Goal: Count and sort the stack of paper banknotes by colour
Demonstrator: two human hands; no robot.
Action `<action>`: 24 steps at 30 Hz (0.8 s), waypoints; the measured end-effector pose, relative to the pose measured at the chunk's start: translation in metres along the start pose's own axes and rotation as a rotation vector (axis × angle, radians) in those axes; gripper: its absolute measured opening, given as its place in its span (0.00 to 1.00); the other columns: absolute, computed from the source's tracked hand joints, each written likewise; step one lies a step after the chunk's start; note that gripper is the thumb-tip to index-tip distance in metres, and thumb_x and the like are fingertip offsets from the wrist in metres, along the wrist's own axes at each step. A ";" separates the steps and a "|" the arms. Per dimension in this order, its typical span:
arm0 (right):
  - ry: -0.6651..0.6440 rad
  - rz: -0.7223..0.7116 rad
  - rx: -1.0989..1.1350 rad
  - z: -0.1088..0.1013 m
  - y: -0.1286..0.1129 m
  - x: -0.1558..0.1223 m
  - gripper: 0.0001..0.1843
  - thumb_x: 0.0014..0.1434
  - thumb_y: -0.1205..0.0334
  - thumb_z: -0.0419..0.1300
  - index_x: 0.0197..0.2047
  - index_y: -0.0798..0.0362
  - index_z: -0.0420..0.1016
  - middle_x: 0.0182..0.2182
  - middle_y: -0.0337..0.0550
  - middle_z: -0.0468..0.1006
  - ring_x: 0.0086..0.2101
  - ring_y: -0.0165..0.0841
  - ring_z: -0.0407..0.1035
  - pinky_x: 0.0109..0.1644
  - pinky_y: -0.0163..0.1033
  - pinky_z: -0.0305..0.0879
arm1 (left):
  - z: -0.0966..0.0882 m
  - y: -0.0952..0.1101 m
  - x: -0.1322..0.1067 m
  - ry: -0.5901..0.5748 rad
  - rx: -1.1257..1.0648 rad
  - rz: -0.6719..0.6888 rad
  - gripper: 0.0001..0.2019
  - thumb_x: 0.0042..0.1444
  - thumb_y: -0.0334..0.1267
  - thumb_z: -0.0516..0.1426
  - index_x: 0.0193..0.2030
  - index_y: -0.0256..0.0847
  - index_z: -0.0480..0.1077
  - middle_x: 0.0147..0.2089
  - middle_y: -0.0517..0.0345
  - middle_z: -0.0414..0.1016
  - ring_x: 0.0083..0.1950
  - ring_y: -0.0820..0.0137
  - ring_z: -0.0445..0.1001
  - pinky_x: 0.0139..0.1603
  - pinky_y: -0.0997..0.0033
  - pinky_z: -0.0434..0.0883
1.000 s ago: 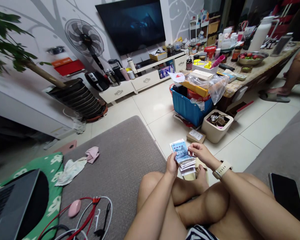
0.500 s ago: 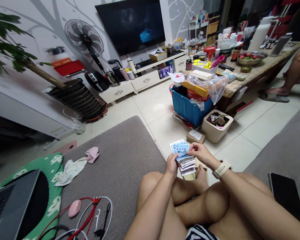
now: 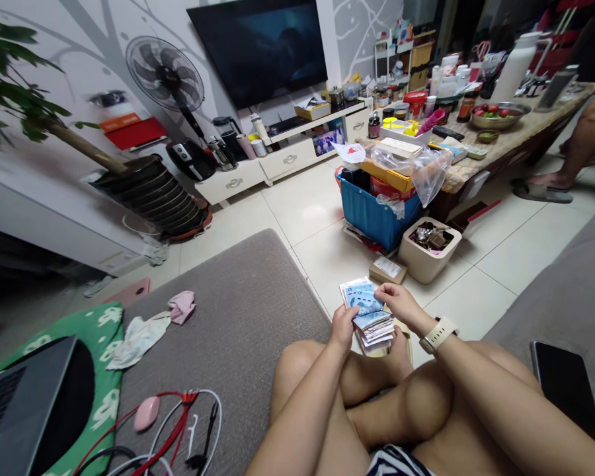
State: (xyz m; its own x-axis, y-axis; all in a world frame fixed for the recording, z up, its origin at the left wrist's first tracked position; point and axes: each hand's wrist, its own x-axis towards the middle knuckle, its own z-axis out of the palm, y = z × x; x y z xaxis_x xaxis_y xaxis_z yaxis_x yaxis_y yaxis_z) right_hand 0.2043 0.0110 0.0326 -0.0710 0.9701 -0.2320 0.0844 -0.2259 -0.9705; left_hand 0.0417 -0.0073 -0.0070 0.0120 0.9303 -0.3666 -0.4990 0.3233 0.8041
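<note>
A stack of banknotes, blue on top, sits above my crossed legs near the sofa's front edge. My left hand grips the stack from the left side, fingers curled under it and thumb on top. My right hand, with a pale watch on the wrist, pinches the top notes at their right end. Both hands are closed on the notes.
Grey sofa with a phone at right, laptop, pink mouse and cables at left. On the floor ahead: blue crate, beige bin, small box. Another person's leg stands by the cluttered table.
The top blue notes have shifted slightly right and the stack has dropped a little lower between my hands. Both hands keep their hold.
</note>
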 end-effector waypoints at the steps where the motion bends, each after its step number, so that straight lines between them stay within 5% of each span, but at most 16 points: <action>1: 0.003 0.002 -0.001 0.000 0.001 0.000 0.16 0.49 0.47 0.61 0.25 0.52 0.68 0.21 0.37 0.69 0.25 0.32 0.62 0.30 0.37 0.55 | 0.000 0.000 0.000 -0.001 0.003 0.000 0.15 0.35 0.40 0.69 0.31 0.35 0.77 0.30 0.54 0.81 0.32 0.65 0.76 0.38 0.67 0.69; 24: -0.017 -0.075 -0.024 -0.001 0.004 0.001 0.17 0.52 0.48 0.61 0.23 0.52 0.67 0.22 0.36 0.68 0.27 0.31 0.61 0.32 0.37 0.54 | -0.004 -0.005 0.009 0.092 -0.124 0.017 0.15 0.43 0.46 0.66 0.30 0.34 0.77 0.28 0.53 0.79 0.34 0.62 0.78 0.41 0.65 0.70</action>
State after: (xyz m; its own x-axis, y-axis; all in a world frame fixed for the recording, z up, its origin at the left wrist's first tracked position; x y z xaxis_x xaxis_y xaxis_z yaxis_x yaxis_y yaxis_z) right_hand 0.2053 0.0116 0.0284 -0.0945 0.9826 -0.1599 0.1022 -0.1502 -0.9834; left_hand 0.0413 -0.0009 -0.0165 -0.0742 0.9140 -0.3989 -0.6019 0.2779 0.7487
